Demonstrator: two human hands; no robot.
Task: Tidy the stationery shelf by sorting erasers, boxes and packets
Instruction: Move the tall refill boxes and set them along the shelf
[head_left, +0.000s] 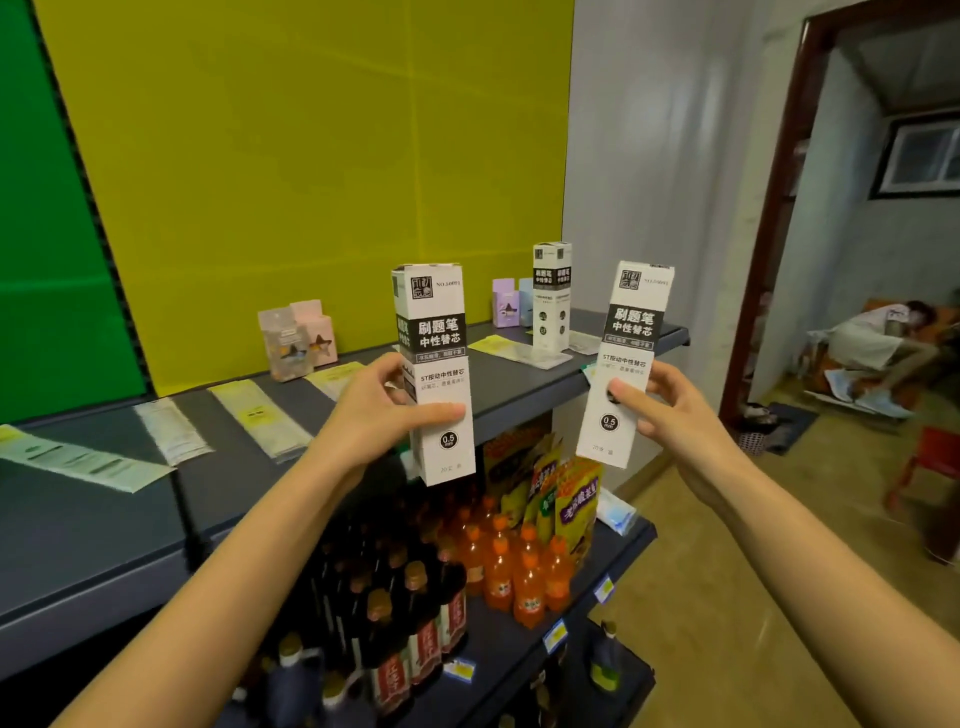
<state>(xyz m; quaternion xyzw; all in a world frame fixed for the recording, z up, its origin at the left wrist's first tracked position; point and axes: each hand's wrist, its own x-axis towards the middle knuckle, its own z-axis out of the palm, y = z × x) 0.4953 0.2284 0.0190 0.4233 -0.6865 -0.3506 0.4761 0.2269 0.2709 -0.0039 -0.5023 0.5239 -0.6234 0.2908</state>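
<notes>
"White cardboard in each hand, so what could go wrong from here?"

"Both are tall, narrow boxes, held upright and clear of the shelf (519, 382). Set down near the front edge, or bumped against each other, one could topple. It might also knock over the third box (551, 291) standing on the shelf in the upper middle of the frame. The flat packets (260, 415) lying on the shelf would make poor footing if a box lands on one. And if a hand loosens, its box would likely fall onto the bottles (498, 566) on the lower shelf."

"Where exactly are the two boxes?"

"The left box (436, 332) is at the centre of the frame, in front of the shelf edge. The right box (636, 332) is right of centre, tilted slightly."

"And the grip?"

"The left hand (384, 400) has a closed grip round the lower half of its box, thumb across the front face. The right hand (670, 400) does the same, thumb on the front and fingers along the far side. Neither grip looks slack, though the fingers behind are mostly hidden."
</notes>
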